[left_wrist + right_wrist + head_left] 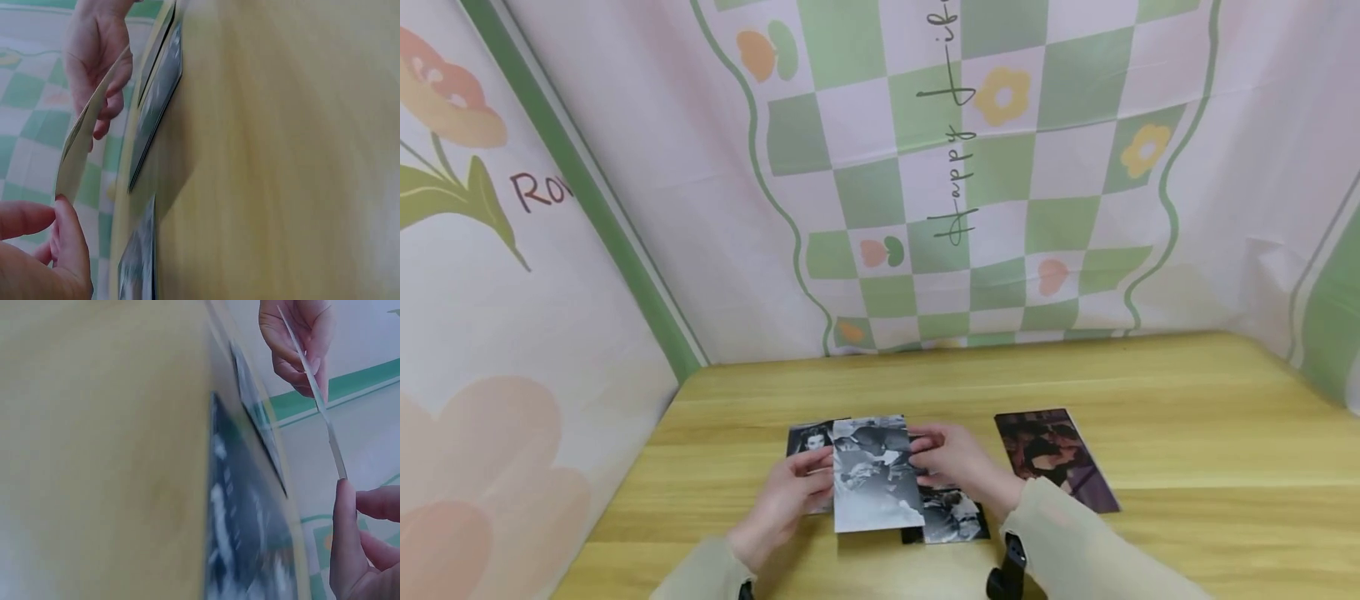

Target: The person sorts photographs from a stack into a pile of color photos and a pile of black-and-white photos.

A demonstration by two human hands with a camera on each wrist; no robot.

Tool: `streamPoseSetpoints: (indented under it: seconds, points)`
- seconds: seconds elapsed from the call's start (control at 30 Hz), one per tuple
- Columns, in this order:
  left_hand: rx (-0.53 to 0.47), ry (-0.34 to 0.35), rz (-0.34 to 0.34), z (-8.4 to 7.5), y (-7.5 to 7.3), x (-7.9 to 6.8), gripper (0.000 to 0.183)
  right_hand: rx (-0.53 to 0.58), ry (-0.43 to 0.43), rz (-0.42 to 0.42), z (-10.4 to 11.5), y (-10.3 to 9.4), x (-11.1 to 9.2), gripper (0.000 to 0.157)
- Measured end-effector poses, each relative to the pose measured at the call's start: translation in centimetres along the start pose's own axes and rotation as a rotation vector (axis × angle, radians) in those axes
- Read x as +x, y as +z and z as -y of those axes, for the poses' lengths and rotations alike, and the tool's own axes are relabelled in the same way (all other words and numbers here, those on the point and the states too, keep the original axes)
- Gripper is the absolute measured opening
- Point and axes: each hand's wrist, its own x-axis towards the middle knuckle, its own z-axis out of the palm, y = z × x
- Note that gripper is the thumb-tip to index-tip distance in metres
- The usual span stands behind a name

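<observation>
Both hands hold a black-and-white photo print (874, 475) raised over the table. My left hand (781, 502) pinches its left edge, and my right hand (966, 467) grips the opposite edge. Seen nearly edge-on in the right wrist view, the held print (317, 400) shows a pale thin side. Below it, a second black-and-white print (812, 435) lies on the left, partly covered by the left hand and the held print. Another dark print (957, 518) lies under the right hand, its upper part hidden. In the left wrist view the left fingertips (65, 209) meet the held print's edge.
A dark, reddish-brown print (1051, 457) lies on the right of the wooden table (1210, 433), beside the right sleeve (1067, 533). A curtain with green checks (925, 292) hangs along the table's back edge, and a flowered panel (512, 333) stands at the left.
</observation>
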Motion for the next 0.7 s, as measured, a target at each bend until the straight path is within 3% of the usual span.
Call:
streamPoseSetpoints:
  seconds: [0.3,0.5,0.7]
  points:
    - [0.024,-0.038,-0.036,-0.6,-3.3,0.3,0.052,0.004,0.016,0.039,1.5,2.8,1.8,0.053]
    - [0.108,-0.057,-0.090,-0.5,-4.9,0.8,0.048,0.026,0.000,0.130,1.5,3.9,2.9,0.058]
    - [0.161,-0.043,-0.107,-0.1,-6.2,1.4,0.048,0.069,0.033,0.145,1.4,5.0,3.7,0.055]
